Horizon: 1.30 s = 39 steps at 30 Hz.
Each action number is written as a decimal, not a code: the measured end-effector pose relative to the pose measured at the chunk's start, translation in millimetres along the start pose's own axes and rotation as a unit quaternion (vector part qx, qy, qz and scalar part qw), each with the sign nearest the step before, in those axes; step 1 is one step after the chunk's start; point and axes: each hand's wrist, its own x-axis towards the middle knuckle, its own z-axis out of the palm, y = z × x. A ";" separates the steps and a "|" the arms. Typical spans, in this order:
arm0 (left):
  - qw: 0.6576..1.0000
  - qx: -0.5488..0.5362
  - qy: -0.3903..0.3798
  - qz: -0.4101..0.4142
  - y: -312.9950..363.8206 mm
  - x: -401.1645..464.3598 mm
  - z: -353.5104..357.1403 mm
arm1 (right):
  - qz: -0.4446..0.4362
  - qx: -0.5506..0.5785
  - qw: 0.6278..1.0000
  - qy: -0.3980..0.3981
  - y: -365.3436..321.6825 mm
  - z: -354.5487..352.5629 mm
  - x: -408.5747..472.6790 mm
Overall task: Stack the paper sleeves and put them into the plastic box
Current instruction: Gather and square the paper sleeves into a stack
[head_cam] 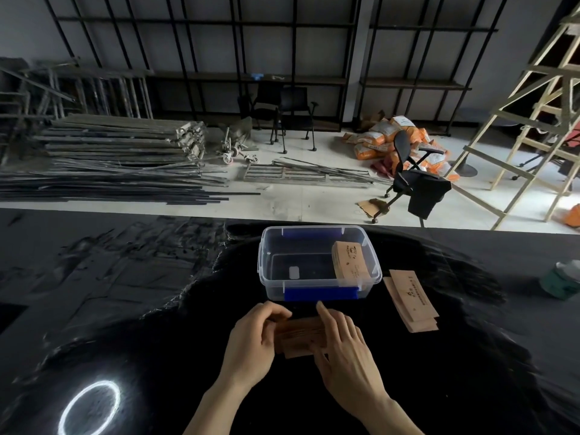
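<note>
Clear plastic box (370, 265) with blue latches (321, 293), tan paper sleeves (301, 335) with dark print, black table (157, 340)

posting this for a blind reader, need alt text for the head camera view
Two bare hands, left hand and right hand, square up a bundle of brown paper sleeves on a black table. Behind sits a clear plastic box with blue latches holding one sleeve stack; more loose sleeves lie right.

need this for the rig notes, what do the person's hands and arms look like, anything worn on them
Both the left hand and the right hand are bare: no gloves, and no rings, watch or wristband show. Both forearms are uncovered down to the bottom edge of the picture, so no sleeve is in view. No cables, straps or markings show on either arm. The nails look short and unpainted, though the picture is slightly soft there.
</note>
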 end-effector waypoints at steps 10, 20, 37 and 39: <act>0.988 0.066 -0.136 0.009 19.6 -3.7 26.1 | -0.033 -0.102 0.994 -0.012 1.0 2.8 1.8; 0.996 0.020 -0.080 -0.041 29.9 1.2 38.5 | 0.236 0.228 0.941 0.081 9.8 -23.5 -2.7; 0.973 -0.062 -0.144 -0.170 130.6 47.1 164.9 | 0.361 0.380 0.829 0.194 118.9 -93.5 -19.0; 0.976 -0.038 -0.135 -0.170 141.9 58.1 177.8 | 0.354 0.319 0.858 0.190 134.3 -100.8 -5.0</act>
